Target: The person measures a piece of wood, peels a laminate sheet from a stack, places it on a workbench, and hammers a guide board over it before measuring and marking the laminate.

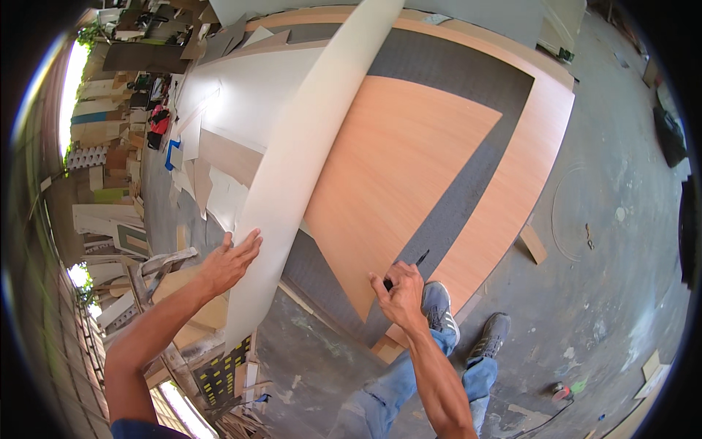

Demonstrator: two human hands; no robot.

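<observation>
A long pale sheet [311,139], curled over into a roll, stretches across the work surface from near left to far right. My left hand [231,265] lies against its near end, fingers extended and spread. Under and beside the roll spreads the orange wood-grain side of a sheet [409,161], flat on a dark grey surface [453,66]. My right hand [401,294] is closed around a slim black tool with a pointed tip [423,257], which could be a knife or a pen. This hand is over the dark strip, beside the wood-grain sheet's near corner.
A wood-grain panel strip [504,197] borders the surface on the right. White sheets [248,88] and offcuts lie at far left. My shoes [439,311] stand by the near right edge. A wooden trestle [172,358] is at lower left; a wood block [533,244] rests on the floor.
</observation>
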